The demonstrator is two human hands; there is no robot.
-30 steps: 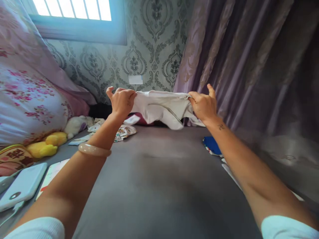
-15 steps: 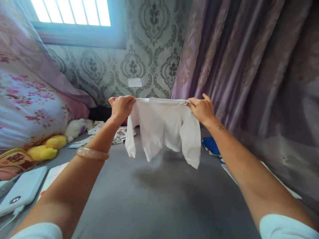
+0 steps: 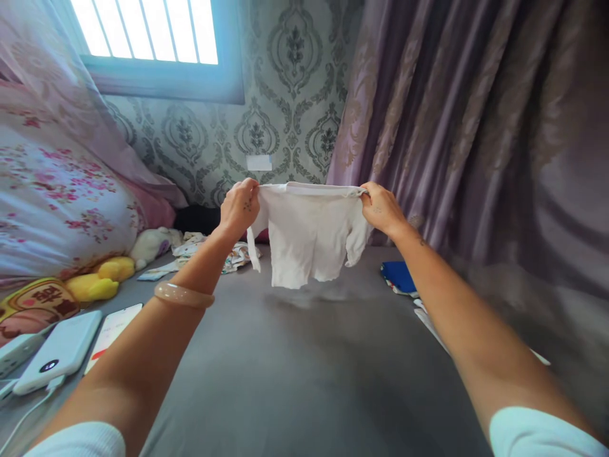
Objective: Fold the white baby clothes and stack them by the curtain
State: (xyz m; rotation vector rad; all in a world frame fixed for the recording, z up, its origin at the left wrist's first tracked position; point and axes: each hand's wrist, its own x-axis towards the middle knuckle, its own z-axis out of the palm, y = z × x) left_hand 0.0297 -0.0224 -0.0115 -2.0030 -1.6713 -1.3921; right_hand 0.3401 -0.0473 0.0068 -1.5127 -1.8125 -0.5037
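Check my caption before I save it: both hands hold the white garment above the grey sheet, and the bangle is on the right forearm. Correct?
No: the head view shows the bangle on the left forearm. The left hand and right hand hold the white garment above the grey sheet.

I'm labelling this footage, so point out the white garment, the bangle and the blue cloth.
White garment (image 3: 291, 236): head view, the middle of its hanging body.
Bangle (image 3: 184, 296): head view, the visible side of its band.
Blue cloth (image 3: 399, 277): head view, its plain blue upper face.
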